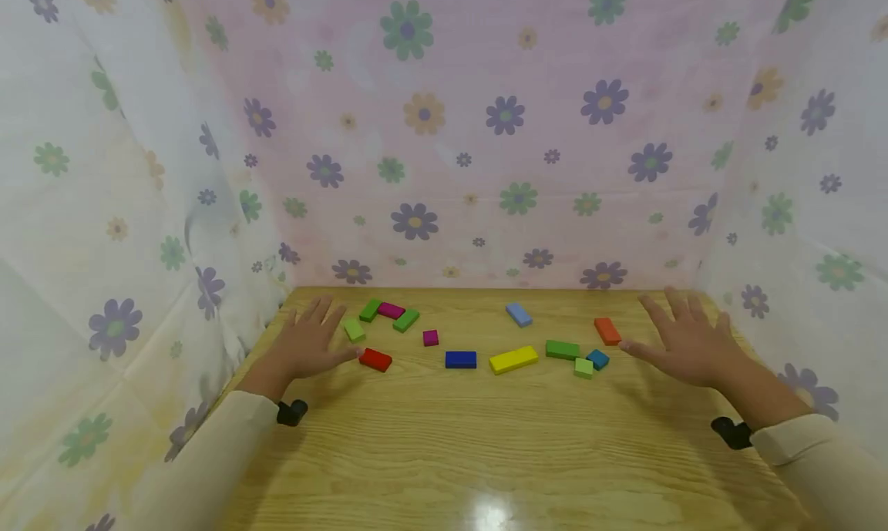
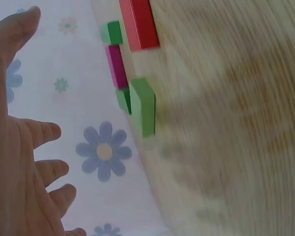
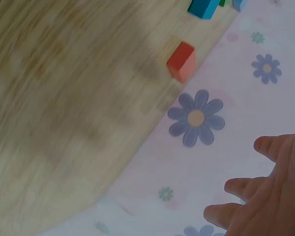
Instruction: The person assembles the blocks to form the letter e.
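My left hand point(image 1: 305, 347) hovers at the left with fingers spread and nothing held. Its thumb tip is close to a red block point(image 1: 375, 360); whether they touch I cannot tell. Just beyond lie a light green block point(image 1: 354, 330), two green blocks and a magenta block point(image 1: 391, 310). On the right, my right hand point(image 1: 694, 347) is likewise spread and holds nothing, its thumb near an orange-red block point(image 1: 607, 331). Between the hands lie a small magenta block point(image 1: 430, 337), a dark blue block point(image 1: 461, 360), a yellow block point(image 1: 513, 360) and a light blue block point(image 1: 519, 314).
A green block point(image 1: 562, 350), a teal block point(image 1: 598, 359) and a small light green block point(image 1: 584, 368) cluster right of the yellow one. Flowered cloth point(image 1: 472, 146) walls the wooden table point(image 1: 430, 446) at the back and both sides. Black wrist straps point(image 1: 293, 412) show below the hands.
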Available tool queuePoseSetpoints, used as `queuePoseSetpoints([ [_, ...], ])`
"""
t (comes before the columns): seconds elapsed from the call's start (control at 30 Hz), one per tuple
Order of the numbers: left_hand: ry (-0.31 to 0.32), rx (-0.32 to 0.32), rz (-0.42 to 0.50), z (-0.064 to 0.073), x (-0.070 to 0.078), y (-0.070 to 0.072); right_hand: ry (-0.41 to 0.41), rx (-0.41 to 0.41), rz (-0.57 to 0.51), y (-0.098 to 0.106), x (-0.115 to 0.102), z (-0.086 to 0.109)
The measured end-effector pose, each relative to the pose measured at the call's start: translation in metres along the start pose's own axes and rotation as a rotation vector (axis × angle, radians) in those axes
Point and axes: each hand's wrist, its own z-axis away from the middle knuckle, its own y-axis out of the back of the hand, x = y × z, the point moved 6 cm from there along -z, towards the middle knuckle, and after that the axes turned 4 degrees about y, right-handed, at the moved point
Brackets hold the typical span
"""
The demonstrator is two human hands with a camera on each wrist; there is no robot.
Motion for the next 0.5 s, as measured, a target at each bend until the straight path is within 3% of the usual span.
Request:
queuePoseSetpoints([
  [0.5, -0.126, 0.028, 0.098, -0.012, 0.059, -0.031, 0.061, 0.031, -0.139, -0.027, -0.053, -0.018],
])
